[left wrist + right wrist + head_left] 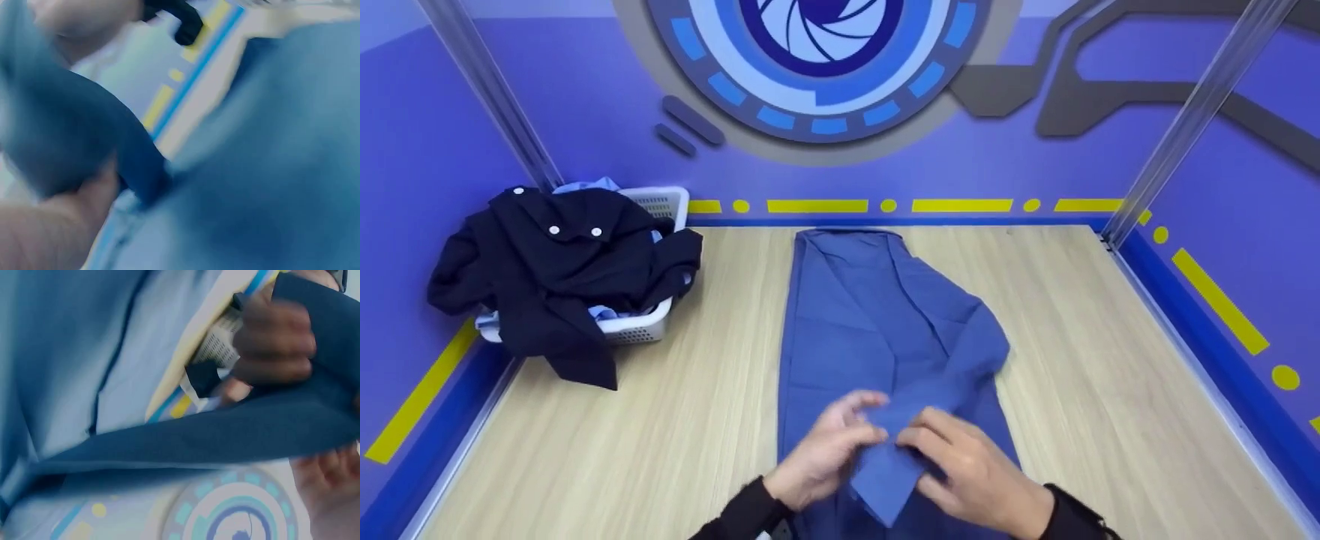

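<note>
A blue shirt [840, 337] lies lengthwise on the table, one sleeve bent out at its right side and brought back toward the front. Over its near part, my left hand [829, 450] holds the lifted sleeve end [887, 484] from the left, thumb against the cloth. Opposite it, my right hand [967, 469] pinches the same end with curled fingers. A flap of this cloth hangs down between the hands. Both wrist views are blurred; blue cloth [270, 157] fills much of the left one, and a taut blue band [185, 441] crosses the right one.
At the back left stands a white basket [679, 206], heaped with a dark garment [577, 262] with white buttons and some light blue cloth [589, 185]. Dark sleeve cloth hangs over its front onto the wooden table [1110, 375]. Purple panels and metal posts [1192, 112] enclose the table.
</note>
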The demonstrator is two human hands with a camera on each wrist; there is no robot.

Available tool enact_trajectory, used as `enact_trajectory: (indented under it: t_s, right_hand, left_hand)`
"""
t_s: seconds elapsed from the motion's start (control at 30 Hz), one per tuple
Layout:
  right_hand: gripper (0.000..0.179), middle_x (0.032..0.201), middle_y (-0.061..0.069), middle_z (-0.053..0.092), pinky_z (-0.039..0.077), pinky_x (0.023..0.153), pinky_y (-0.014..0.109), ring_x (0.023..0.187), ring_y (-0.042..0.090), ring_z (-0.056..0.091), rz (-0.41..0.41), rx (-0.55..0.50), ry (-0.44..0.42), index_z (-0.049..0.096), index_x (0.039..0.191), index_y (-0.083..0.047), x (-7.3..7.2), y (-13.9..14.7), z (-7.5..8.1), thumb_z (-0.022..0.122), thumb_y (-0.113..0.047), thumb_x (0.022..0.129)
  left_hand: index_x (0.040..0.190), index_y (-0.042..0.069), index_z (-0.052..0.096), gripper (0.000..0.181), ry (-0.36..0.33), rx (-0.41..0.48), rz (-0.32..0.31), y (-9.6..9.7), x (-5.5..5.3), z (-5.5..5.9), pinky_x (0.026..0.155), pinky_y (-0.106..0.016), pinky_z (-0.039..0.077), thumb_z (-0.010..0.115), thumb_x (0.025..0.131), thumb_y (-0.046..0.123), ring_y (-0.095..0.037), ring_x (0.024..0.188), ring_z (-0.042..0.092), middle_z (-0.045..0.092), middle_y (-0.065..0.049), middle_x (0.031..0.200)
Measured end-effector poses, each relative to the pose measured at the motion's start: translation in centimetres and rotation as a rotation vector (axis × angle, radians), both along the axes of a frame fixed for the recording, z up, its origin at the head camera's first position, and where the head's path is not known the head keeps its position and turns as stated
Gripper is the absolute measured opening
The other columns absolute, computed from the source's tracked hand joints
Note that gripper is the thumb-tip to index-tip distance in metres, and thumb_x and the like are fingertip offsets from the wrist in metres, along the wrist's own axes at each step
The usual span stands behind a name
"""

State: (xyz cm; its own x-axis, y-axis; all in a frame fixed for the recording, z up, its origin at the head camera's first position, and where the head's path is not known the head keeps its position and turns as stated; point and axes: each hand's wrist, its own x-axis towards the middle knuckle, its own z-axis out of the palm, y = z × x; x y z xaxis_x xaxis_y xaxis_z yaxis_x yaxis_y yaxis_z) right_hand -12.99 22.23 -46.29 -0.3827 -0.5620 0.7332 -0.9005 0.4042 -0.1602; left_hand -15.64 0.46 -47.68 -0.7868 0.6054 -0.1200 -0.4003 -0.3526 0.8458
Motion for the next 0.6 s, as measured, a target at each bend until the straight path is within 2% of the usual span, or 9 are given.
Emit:
enact_trajectory:
  t_s: [0.07,0.1,0.17,0.23,0.3,0.37,0.4,0.47,0.6]
  right_hand:
    - [0.049,0.112,0.009,0.063,0.050,0.089,0.030,0.097,0.022,0.061,0.003,-0.007,-0.006,0.066,0.120,0.000,-1.5,1.2,0.1,0.073,-0.004,0.071]
    - [0.051,0.115,0.013,0.064,0.050,0.094,0.035,0.103,0.027,0.062,-0.030,-0.014,-0.023,0.065,0.122,0.003,-2.5,2.0,-0.1,0.076,-0.006,0.073]
    - [0.057,0.120,0.021,0.063,0.050,0.100,0.042,0.110,0.035,0.061,-0.189,-0.037,-0.111,0.062,0.128,0.008,-4.2,3.9,-0.6,0.081,-0.009,0.077]
    - [0.064,0.124,0.029,0.059,0.050,0.098,0.053,0.112,0.045,0.060,-0.428,-0.018,-0.323,0.056,0.133,0.013,-5.2,5.6,-1.2,0.083,-0.013,0.081]
    - [0.072,0.126,0.038,0.053,0.049,0.097,0.061,0.114,0.054,0.058,-0.652,0.070,-0.613,0.047,0.138,0.018,-5.4,6.8,-1.9,0.081,-0.017,0.085]
    - [0.078,0.128,0.044,0.050,0.048,0.097,0.064,0.116,0.059,0.055,-0.781,0.170,-0.887,0.038,0.140,0.022,-5.3,7.4,-2.6,0.079,-0.020,0.089]
    - [0.082,0.129,0.047,0.049,0.048,0.097,0.065,0.118,0.061,0.055,-0.806,0.217,-0.995,0.034,0.141,0.025,-5.1,7.6,-2.9,0.078,-0.021,0.090]
    - [0.081,0.124,0.047,0.052,0.050,0.096,0.063,0.116,0.059,0.057,-0.806,0.279,-1.118,0.034,0.137,0.027,-4.7,7.9,-3.6,0.078,-0.020,0.090]
    - [0.061,0.105,0.036,0.063,0.056,0.086,0.057,0.101,0.047,0.066,-0.778,0.329,-1.148,0.047,0.122,0.023,-3.3,7.8,-4.0,0.081,-0.012,0.084]
  left_hand:
    - [0.127,0.001,0.053,0.041,0.082,0.053,0.049,-0.9,-0.7,1.9,0.061,-0.018,0.053,0.058,0.087,-0.006,-0.004,0.068,0.061,0.066,0.002,0.089]
    - [0.127,0.001,0.053,0.042,0.127,0.082,0.060,-1.4,-1.1,3.0,0.062,-0.019,0.053,0.058,0.087,-0.007,-0.004,0.068,0.061,0.067,0.002,0.092]
    - [0.128,0.004,0.052,0.041,0.208,0.131,0.070,-2.5,-2.1,5.2,0.065,-0.021,0.055,0.057,0.088,-0.005,-0.006,0.073,0.063,0.068,-0.001,0.101]
    - [0.130,0.006,0.051,0.042,0.276,0.155,0.090,-3.7,-3.2,7.3,0.065,-0.022,0.056,0.056,0.089,-0.004,-0.007,0.072,0.063,0.068,-0.001,0.103]
    - [0.132,0.008,0.050,0.043,0.314,0.169,0.111,-4.8,-4.2,9.2,0.065,-0.022,0.056,0.055,0.090,-0.004,-0.009,0.073,0.065,0.067,-0.002,0.103]
    - [0.133,0.007,0.049,0.044,0.328,0.182,0.141,-5.7,-5.1,10.8,0.064,-0.023,0.056,0.053,0.091,-0.004,-0.011,0.073,0.066,0.067,-0.004,0.100]
    - [0.133,0.008,0.048,0.044,0.331,0.183,0.159,-6.1,-5.6,11.5,0.062,-0.023,0.056,0.052,0.091,-0.004,-0.011,0.071,0.066,0.068,-0.005,0.100]
    - [0.133,0.007,0.048,0.043,0.329,0.186,0.200,-6.9,-6.5,12.7,0.062,-0.024,0.057,0.050,0.092,-0.004,-0.014,0.074,0.068,0.069,-0.007,0.102]
    - [0.134,0.007,0.048,0.041,0.316,0.155,0.296,-8.1,-7.9,14.4,0.064,-0.023,0.056,0.047,0.094,-0.002,-0.015,0.078,0.067,0.066,-0.010,0.111]
